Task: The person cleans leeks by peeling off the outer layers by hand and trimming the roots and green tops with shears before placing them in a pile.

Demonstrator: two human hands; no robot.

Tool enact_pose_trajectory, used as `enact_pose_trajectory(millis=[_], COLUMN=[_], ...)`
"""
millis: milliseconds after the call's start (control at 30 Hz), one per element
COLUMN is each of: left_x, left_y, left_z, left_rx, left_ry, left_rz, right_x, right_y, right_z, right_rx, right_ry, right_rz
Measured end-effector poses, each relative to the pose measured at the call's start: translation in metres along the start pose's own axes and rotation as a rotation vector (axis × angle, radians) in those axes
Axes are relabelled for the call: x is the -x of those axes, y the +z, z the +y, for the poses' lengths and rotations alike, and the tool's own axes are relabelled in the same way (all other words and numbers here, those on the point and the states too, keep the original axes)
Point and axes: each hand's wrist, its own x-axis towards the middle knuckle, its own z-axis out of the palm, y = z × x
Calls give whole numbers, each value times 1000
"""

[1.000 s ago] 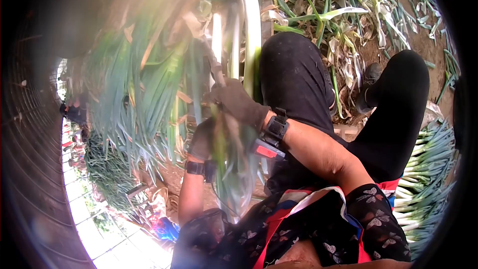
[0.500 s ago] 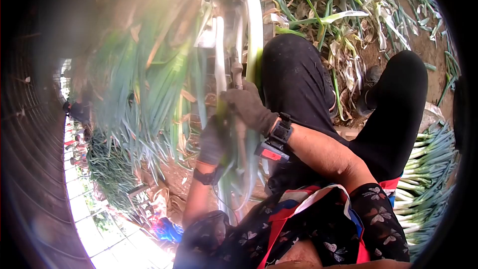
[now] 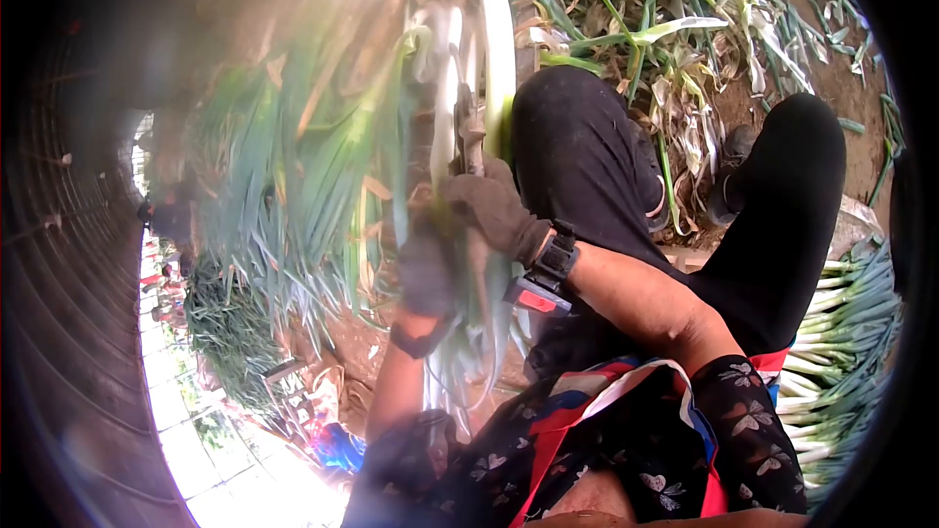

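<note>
My right hand (image 3: 494, 210), in a dark glove, is closed around a slim brownish tool shaped like a nozzle (image 3: 471, 132). A hose-like length runs down below that fist. Close beside it on the left is my left hand (image 3: 425, 269), gloved and smeared by motion. It appears wrapped round the green part of a leek (image 3: 447, 98), whose white shank points up past the tool. Another thick white leek stalk (image 3: 499, 49) lies just right of the tool, against my knee. The left fingers are largely blurred.
A big heap of leek leaves (image 3: 284, 166) spreads at the left. Peeled scraps (image 3: 685, 68) cover the ground at the upper right. Trimmed leeks (image 3: 831, 352) are stacked at my right side. Curved mesh sheeting (image 3: 59, 264) borders the left.
My left hand and the leek in it have shifted slightly right and up, nearer the tool. The right hand has stayed almost in place.
</note>
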Motion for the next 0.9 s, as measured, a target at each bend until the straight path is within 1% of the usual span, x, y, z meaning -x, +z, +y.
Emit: enact_pose_trajectory(millis=[33, 133, 167, 233, 333, 433, 467, 533, 600, 667, 733, 833, 900], left_x=[0, -18, -33, -69, -88, -100, -113, -149, -191, -237, -282, -335, -354], left_y=[9, 54, 47, 12, -26, -58, -64, -81, -90, -101, -112, -125, -127], left_z=[-13, -49, -45, -26, -7, -38, -47, -62, -70, -69, -59, -28, -6], left_rx=[-104, -65, -111, -202, -299, -626, -666, -707, -669, -640, -600, -528, -472], left_ry=[137, 338, 284, 183, 37, 293, 353, 449, 458, 449, 417, 356, 335], left_rz=[18, 166, 64, -135, -189, -340, -331, -246, -87, 58, 186, 335, 378], right_x=[6, 18, 19, 17, 9, 1, 4, 13, 19, 17, 10, 6, 1], right_y=[6, 12, 10, 3, -3, 0, 0, -2, 2, 1, -3, 0, -2], right_z=[-16, -37, -38, -37, -16, 15, 23, 33, 24, 19, 17, 6, 6], right_rx=[-81, 73, 119, 209, 171, 183, 202, 254, 346, 370, 318, 224, 117], right_ry=[100, -34, 10, 91, 142, 98, 104, 113, 101, 125, 189, 111, 161], right_rz=[31, 68, 86, 129, 163, 141, 86, -23, -71, -104, -122, -78, -28])
